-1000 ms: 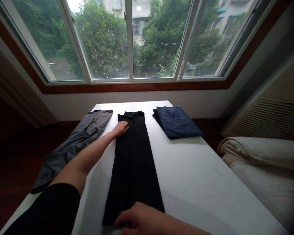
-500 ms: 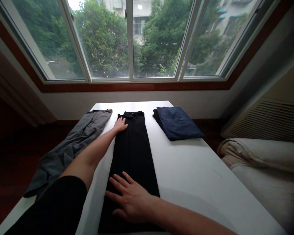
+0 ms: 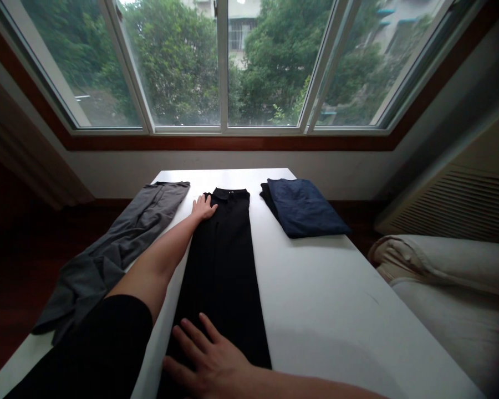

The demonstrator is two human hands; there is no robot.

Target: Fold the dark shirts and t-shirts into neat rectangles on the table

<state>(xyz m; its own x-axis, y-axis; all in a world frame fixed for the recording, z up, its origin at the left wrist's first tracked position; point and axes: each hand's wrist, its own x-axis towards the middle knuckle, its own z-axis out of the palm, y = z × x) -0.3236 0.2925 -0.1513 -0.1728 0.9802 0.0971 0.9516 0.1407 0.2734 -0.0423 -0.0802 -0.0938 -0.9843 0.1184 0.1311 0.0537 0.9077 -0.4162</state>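
A pair of black trousers (image 3: pixel 228 260) lies lengthwise down the white table, its waistband at the far end toward the window. Near that waistband, my left hand (image 3: pixel 203 208) rests open on the left edge of the cloth. My right hand (image 3: pixel 208 354) is spread flat over the near part of the legs, fingers apart. Neither hand grips the fabric. The lower end of the trousers runs out of view beneath my right hand and the frame's bottom edge.
Grey trousers (image 3: pixel 149 221) lie rumpled along the table's left side. At the far right sits a folded stack with a dark blue garment (image 3: pixel 303 208) on top and black cloth below. A beige padded seat (image 3: pixel 453 293) stands right of the white table (image 3: pixel 316 299).
My right hand has slid down the legs toward me and slightly left. The left hand stays near the waistband, whose top has shifted a little right. The view has tilted slightly.
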